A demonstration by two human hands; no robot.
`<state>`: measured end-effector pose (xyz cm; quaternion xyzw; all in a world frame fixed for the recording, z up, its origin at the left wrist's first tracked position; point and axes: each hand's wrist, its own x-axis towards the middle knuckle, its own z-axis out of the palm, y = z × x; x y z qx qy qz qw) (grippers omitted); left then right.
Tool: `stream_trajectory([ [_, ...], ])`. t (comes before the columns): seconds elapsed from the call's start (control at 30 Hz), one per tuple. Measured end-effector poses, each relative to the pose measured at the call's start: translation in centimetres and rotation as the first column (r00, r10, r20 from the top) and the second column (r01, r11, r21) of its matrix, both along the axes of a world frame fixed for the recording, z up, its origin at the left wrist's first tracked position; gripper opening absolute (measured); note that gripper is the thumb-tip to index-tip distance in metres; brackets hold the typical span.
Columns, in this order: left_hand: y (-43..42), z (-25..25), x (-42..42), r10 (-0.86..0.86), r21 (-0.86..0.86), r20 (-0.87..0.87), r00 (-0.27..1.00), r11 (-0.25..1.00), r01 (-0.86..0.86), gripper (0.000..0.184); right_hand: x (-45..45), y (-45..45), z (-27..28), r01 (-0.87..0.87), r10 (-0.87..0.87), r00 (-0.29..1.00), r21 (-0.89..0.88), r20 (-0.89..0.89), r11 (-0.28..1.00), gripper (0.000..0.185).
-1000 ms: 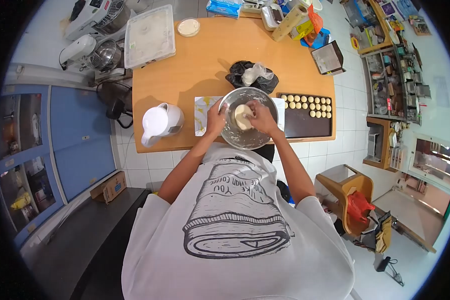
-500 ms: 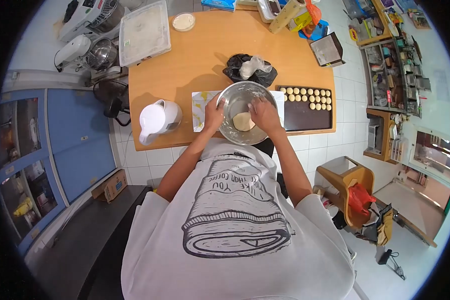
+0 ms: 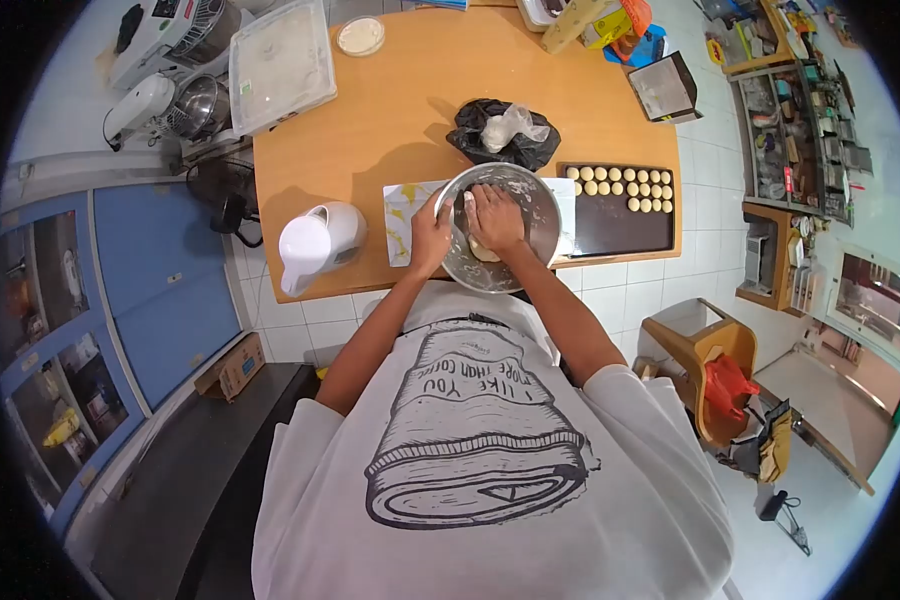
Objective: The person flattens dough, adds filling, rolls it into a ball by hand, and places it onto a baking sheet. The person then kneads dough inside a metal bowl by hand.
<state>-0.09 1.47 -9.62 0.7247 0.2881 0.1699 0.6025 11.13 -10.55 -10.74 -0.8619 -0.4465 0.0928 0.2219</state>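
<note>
A steel mixing bowl [image 3: 540, 225], smeared with pale residue inside, stands at the table's near edge. My left hand [image 3: 432, 238] grips its left rim, thumb over the edge. Down in the bowl, my right hand [image 3: 495, 217] lies over a lump of pale dough [image 3: 482, 253], fingers stretched out and whitish at the tips. Most of the dough is hidden beneath that hand. Under the bowl is a white and yellow patterned mat [image 3: 398, 220]. A dark baking tray [image 3: 610, 235] with rows of small round dough balls [image 3: 617, 188] sits just right of the bowl.
A white jug [image 3: 320, 245] stands left on the wooden table [image 3: 400, 90]. Behind the bowl is a black plastic bag [image 3: 470, 135] with a clear bag on it. Farther back are a lidded plastic box [image 3: 282, 65] and a round tub [image 3: 361, 37]. A chair [image 3: 705, 345] stands at right.
My right hand has moved left and flattened over the dough, covering most of it. My left hand keeps its hold on the rim. The view has shifted slightly.
</note>
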Motion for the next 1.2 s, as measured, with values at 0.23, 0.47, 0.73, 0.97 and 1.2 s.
stream_trajectory([
  [0.23,0.2,-0.4,-0.2,-0.009,0.012,-0.068,0.998,1.000,0.010,0.037,1.0,-0.3,-1.2,-0.050,0.055,0.996,0.079,-0.065,0.996,0.028],
  [0.47,0.0,0.5,-0.1,0.002,0.013,-0.071,0.997,1.000,-0.001,0.032,1.4,-0.3,-1.3,-0.081,0.085,0.996,0.114,-0.031,0.990,0.030],
  [0.73,-0.4,1.5,0.0,-0.002,-0.012,-0.068,0.998,1.000,0.001,0.031,0.5,0.2,-0.2,0.295,-0.196,0.933,0.330,-0.302,0.897,0.044],
  [0.97,-0.4,1.8,0.0,-0.007,0.021,-0.051,0.999,1.000,0.008,0.034,-2.6,2.5,-1.3,0.429,-0.280,0.852,0.284,-0.443,0.857,0.048],
  [1.2,-0.4,2.0,0.2,-0.010,-0.004,-0.116,0.993,1.000,0.010,0.033,-3.4,2.4,-2.9,0.344,-0.279,0.912,0.189,-0.300,0.920,0.038],
])
